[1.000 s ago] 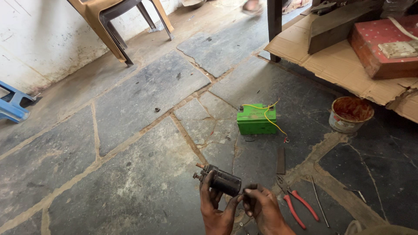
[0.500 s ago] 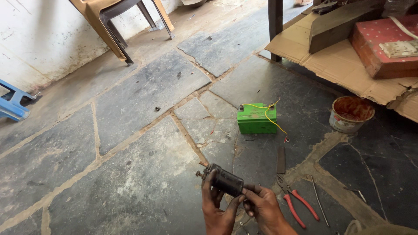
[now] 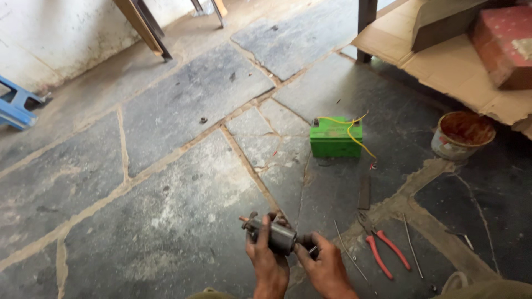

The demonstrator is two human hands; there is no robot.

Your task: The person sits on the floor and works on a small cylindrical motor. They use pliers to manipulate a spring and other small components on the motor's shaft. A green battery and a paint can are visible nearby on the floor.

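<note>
I hold a small dark cylindrical motor (image 3: pixel 279 236) low in the head view, just above the stone floor. My left hand (image 3: pixel 267 260) wraps around its body from below. My right hand (image 3: pixel 327 266) pinches the end of the motor on the right side, fingers closed on a small metal part there. A short shaft sticks out of the motor's left end.
A green box battery (image 3: pixel 334 138) with a yellow wire lies on the floor ahead. Red-handled pliers (image 3: pixel 382 249), thin metal rods and a flat bar lie to the right. A rusty tin (image 3: pixel 461 135), cardboard sheet (image 3: pixel 443 61), red box (image 3: pixel 501 41) and blue stool (image 3: pixel 16 105) stand around.
The view has tilted down and shifted a little. Both hands keep hold of the motor, which sits slightly lower and nearer to me.
</note>
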